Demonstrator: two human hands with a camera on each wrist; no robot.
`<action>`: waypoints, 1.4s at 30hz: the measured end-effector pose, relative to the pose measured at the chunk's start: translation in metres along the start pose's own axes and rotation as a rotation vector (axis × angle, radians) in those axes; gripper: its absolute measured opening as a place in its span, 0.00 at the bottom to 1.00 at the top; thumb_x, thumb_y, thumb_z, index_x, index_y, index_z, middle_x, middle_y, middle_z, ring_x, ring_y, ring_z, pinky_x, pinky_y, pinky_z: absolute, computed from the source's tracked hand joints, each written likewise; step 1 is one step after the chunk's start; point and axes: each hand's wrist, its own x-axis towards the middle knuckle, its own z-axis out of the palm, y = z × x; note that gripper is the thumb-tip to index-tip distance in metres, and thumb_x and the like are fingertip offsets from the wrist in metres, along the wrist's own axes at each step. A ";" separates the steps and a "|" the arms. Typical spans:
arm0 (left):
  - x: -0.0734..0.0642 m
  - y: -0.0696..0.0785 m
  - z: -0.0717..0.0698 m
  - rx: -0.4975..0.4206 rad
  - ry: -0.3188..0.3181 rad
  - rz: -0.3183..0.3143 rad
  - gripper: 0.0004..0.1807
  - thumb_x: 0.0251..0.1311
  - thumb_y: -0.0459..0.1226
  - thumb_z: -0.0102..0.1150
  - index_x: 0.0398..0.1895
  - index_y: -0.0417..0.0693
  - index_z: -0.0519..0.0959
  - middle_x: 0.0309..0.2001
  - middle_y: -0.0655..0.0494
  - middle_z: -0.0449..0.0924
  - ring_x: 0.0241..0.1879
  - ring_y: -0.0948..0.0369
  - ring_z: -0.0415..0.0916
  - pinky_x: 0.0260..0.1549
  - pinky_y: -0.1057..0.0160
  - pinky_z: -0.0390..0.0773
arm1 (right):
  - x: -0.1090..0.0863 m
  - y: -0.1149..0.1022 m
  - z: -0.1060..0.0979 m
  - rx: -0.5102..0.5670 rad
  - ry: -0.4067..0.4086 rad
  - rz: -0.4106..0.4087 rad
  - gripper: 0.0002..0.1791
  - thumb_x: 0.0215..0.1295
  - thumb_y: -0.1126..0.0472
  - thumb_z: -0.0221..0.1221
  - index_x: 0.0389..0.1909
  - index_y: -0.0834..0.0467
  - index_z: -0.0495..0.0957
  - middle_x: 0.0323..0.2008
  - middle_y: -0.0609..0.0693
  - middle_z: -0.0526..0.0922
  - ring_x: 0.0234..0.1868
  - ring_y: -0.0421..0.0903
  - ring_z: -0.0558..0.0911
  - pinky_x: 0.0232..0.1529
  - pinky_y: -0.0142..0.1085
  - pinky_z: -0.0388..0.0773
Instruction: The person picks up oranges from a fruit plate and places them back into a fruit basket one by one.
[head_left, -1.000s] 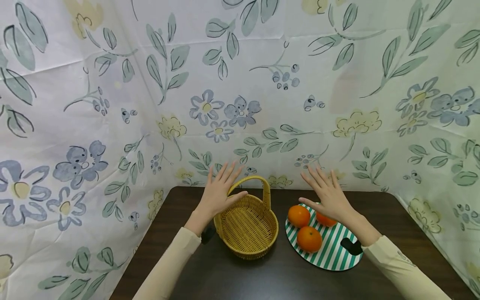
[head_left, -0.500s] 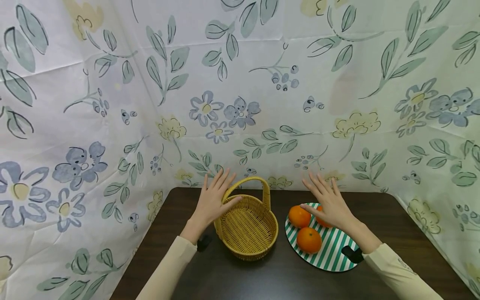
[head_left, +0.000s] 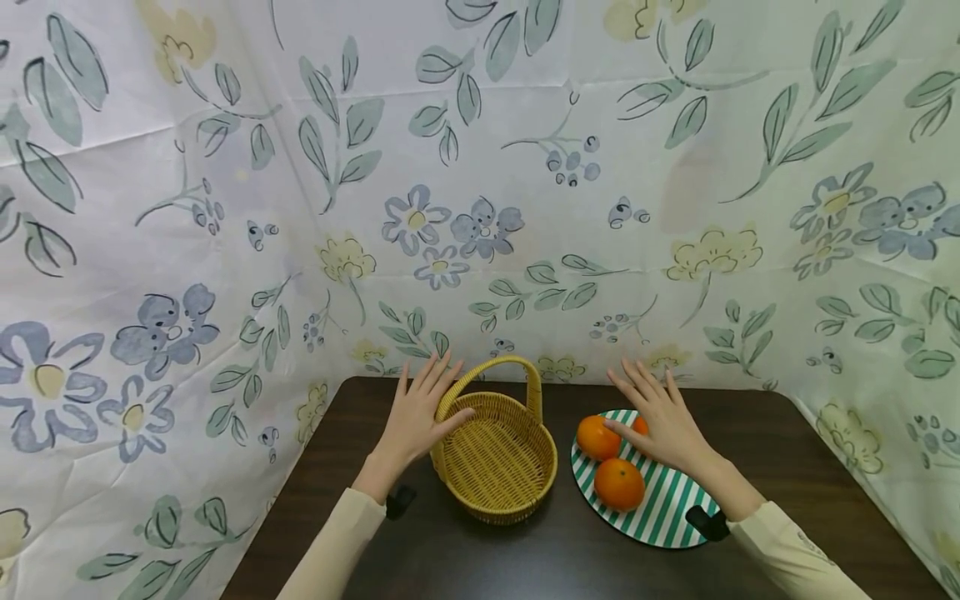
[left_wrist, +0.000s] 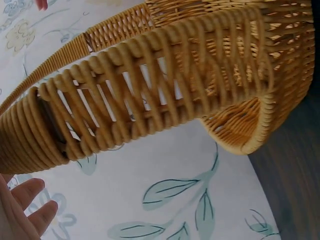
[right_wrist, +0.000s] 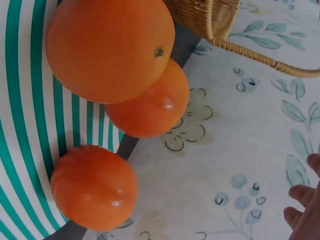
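Observation:
My left hand (head_left: 408, 423), fingers spread and holding nothing, hovers by the left side of a yellow wicker basket (head_left: 497, 458) with a tall arched handle. The left wrist view has the woven handle (left_wrist: 125, 95) close up, with fingertips at its lower left. My right hand (head_left: 666, 423) is also spread, above a round green-and-white striped plate (head_left: 675, 504). Three oranges sit on this plate: a front orange (head_left: 619, 485), a back-left orange (head_left: 597, 438) and one mostly hidden behind the right thumb. In the right wrist view all three show, including the lowest orange (right_wrist: 94, 187).
Basket and plate stand side by side on a dark brown table (head_left: 450, 562). A white cloth (head_left: 570, 200) printed with leaves and flowers hangs behind the table and along its sides. Each wrist carries a small black device, such as the right black device (head_left: 707, 522).
My left hand has drifted left and down, away from the basket's middle. The right hand has sunk slightly and covers more of the rear orange. Basket, plate and oranges have stayed put.

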 end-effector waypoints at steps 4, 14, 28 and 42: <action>-0.006 -0.003 0.005 -0.012 -0.019 -0.017 0.41 0.57 0.67 0.41 0.72 0.67 0.48 0.73 0.62 0.44 0.72 0.58 0.41 0.68 0.42 0.32 | -0.005 0.001 0.002 0.003 0.000 0.007 0.45 0.56 0.40 0.59 0.72 0.47 0.52 0.72 0.55 0.51 0.72 0.55 0.48 0.69 0.55 0.28; -0.015 -0.010 0.011 -0.024 -0.038 -0.036 0.41 0.57 0.66 0.43 0.72 0.67 0.48 0.73 0.61 0.45 0.72 0.56 0.43 0.68 0.42 0.33 | -0.013 0.001 0.007 0.027 -0.011 0.036 0.43 0.57 0.40 0.59 0.71 0.47 0.54 0.72 0.54 0.50 0.73 0.51 0.45 0.70 0.54 0.30; -0.031 -0.016 0.020 -0.057 -0.048 -0.052 0.42 0.55 0.66 0.47 0.71 0.62 0.56 0.73 0.60 0.48 0.72 0.58 0.42 0.67 0.39 0.35 | -0.028 0.004 0.013 0.038 -0.009 0.045 0.41 0.56 0.41 0.60 0.69 0.51 0.60 0.71 0.56 0.54 0.74 0.48 0.44 0.70 0.54 0.30; -0.048 -0.022 0.031 -0.084 -0.077 -0.058 0.43 0.54 0.66 0.48 0.70 0.56 0.59 0.72 0.56 0.52 0.72 0.57 0.44 0.67 0.41 0.35 | -0.038 0.003 0.018 0.064 -0.018 0.076 0.41 0.56 0.41 0.61 0.69 0.50 0.60 0.70 0.57 0.56 0.73 0.52 0.49 0.71 0.52 0.30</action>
